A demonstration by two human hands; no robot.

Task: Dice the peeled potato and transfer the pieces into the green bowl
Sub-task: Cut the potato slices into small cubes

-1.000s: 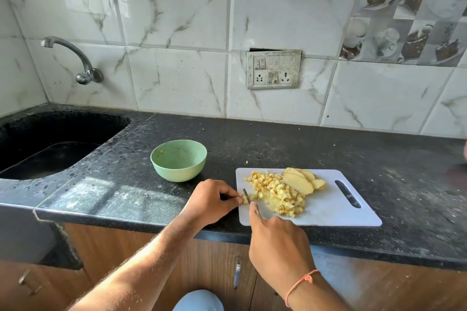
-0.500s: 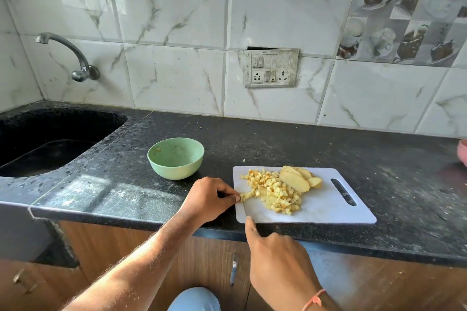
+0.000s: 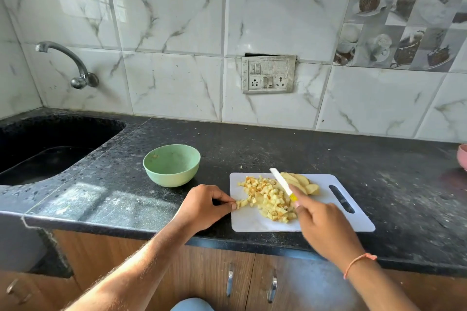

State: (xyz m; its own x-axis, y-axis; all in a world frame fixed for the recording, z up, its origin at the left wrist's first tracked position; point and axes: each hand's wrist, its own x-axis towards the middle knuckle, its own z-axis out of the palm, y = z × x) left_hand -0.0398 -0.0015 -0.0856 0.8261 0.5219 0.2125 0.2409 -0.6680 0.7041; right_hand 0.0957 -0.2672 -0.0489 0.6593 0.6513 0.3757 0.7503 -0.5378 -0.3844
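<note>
Right hand [image 3: 326,227] grips the knife [image 3: 281,181], blade pointing toward the board's far edge, beside uncut potato slices [image 3: 302,182]. Left hand [image 3: 202,206] pinches diced potato [image 3: 267,198] at the cutting board [image 3: 328,219] left edge, nearer the green bowl [image 3: 171,165].

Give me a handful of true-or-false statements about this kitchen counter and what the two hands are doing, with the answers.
1. The green bowl is heaped with potato cubes. False: it is nearly empty; the diced potato lies on the cutting board.
2. The right hand holds a knife. True.
3. The left hand pinches small pieces at the board's left edge. True.
4. All the potato is diced. False: uncut potato slices remain at the board's far side.
5. The bowl stands on the board. False: it stands on the counter, to the board's left.
</note>
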